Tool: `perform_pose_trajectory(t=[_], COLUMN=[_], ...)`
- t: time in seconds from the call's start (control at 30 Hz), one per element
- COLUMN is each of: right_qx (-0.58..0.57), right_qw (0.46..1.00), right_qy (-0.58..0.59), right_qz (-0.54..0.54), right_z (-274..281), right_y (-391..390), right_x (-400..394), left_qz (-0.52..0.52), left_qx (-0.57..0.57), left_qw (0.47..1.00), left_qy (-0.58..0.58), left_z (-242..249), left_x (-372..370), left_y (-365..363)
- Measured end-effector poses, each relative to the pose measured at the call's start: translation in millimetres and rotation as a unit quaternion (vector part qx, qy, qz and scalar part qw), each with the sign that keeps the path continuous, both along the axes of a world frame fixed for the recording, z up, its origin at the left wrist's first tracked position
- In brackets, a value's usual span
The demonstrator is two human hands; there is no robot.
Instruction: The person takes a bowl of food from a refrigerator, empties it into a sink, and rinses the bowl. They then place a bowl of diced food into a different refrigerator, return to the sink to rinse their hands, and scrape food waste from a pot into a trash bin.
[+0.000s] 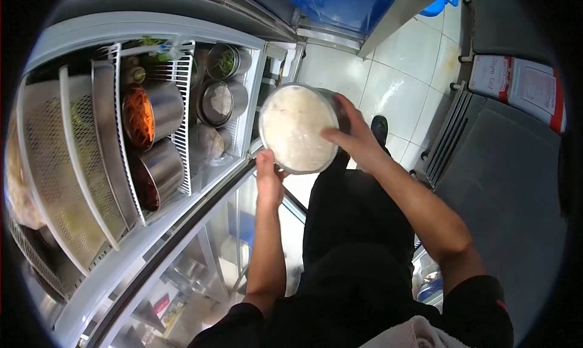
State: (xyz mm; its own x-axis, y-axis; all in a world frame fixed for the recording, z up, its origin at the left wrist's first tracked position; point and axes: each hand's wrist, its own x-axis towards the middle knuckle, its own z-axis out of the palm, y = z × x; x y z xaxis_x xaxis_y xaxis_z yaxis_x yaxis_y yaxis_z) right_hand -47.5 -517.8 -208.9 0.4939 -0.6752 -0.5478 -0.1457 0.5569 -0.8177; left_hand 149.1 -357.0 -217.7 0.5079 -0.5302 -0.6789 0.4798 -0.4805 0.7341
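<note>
A round metal container (299, 129) with a pale, whitish content filling its top is held in front of the open fridge. My left hand (269, 175) grips its lower left edge, the thumb on the rim. On the other side, my right hand (354, 132) clasps the container, with the thumb over the rim and the other fingers along its side. Just left of it, fridge shelves (185, 93) hold a metal pot of orange shreds (138, 117), a pot with dark red content (147, 184) and small metal containers (217, 102), one with green pieces (225, 63).
Perforated trays (61, 166) stand at the fridge's left. A glass door (206, 245) spans the lower left. A blue bin (346, 5) is at the top, above white floor tiles (395, 63). Boxes (519, 84) lie by a dark grey surface (498, 184) on the right.
</note>
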Motion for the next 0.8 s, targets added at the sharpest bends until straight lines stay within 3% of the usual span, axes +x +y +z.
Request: perform_pose_trajectory(t=[0.07, 0.13, 0.33, 0.37, 0.47, 0.6, 0.7, 0.8], right_qx=[0.009, 0.022, 0.021, 0.008, 0.043, -0.054, -0.073, -0.14], right_qw=[1.0, 0.998, 0.984, 0.985, 0.976, 0.987, 0.985, 0.977], right_qy=[-0.012, -0.03, -0.12, -0.11, -0.173, -0.035, -0.027, -0.022], right_qz=[0.026, 0.049, 0.132, 0.134, 0.128, 0.149, 0.155, 0.157], right_z=[-10.3, -16.5, -14.5, -40.1, -27.7, -49.6, -63.0, -79.0], right_y=[-11.7, -16.7, -31.3, -26.6, -42.5, -41.4, -44.5, -43.9], right_x=[25.6, 52.0, 139.1, 164.6, 212.7, 277.2, 309.5, 335.9], left_qz=[-0.015, 0.035, 0.107, 0.115, 0.134, 0.182, 0.231, 0.23], left_qx=[0.011, 0.026, -0.005, -0.014, -0.033, -0.05, -0.009, -0.041], left_qw=[1.0, 0.998, 0.988, 0.986, 0.981, 0.968, 0.954, 0.958], left_qy=[-0.012, -0.047, -0.108, -0.118, -0.139, -0.165, -0.189, -0.165], left_z=[13.7, 29.1, 38.1, 37.4, 30.3, 5.6, -9.4, -20.4], left_x=[16.8, 25.8, 93.9, 104.6, 136.9, 171.3, 186.8, 200.4], left_y=[2.0, -5.0, 1.6, 0.1, -0.5, -4.6, -7.2, -8.8])
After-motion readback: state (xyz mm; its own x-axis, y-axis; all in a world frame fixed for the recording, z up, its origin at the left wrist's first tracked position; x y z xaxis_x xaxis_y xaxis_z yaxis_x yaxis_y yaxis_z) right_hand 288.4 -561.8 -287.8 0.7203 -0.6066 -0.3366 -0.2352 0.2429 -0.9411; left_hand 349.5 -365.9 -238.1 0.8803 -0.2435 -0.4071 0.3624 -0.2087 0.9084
